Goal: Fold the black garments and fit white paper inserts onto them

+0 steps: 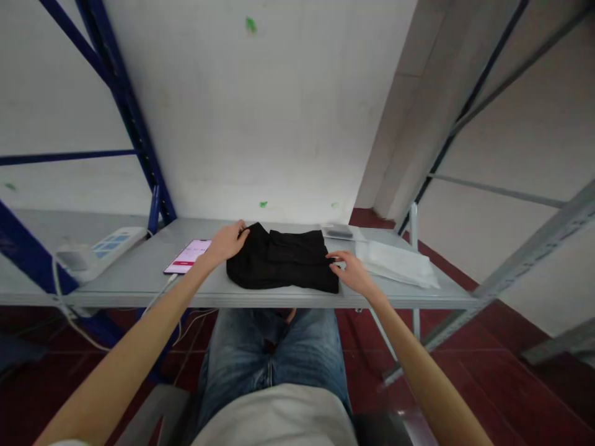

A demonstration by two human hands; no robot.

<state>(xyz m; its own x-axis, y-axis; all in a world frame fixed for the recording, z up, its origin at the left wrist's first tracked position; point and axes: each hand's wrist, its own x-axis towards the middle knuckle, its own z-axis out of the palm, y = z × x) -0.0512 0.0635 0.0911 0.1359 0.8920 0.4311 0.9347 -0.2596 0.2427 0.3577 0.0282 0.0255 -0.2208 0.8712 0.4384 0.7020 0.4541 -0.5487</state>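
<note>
Nearest me, my jeans [274, 353]. Beyond, a grey shelf [139, 282] holds a folded black garment [283, 263] at its centre. My right hand [353, 271], grip spread, touches its right edge. My left hand [226, 243] curls over its far-left corner; I cannot tell if that grip pinches. A phone [188, 256] lies left.

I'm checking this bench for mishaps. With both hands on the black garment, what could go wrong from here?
1. The garment lies close to the front edge of the shelf; a pull toward the body might drag it off.
2. The phone sits just beside the left hand, its cable hanging over the edge; the forearm could snag it.
3. The bag beside the right hand could get shoved away.
</note>
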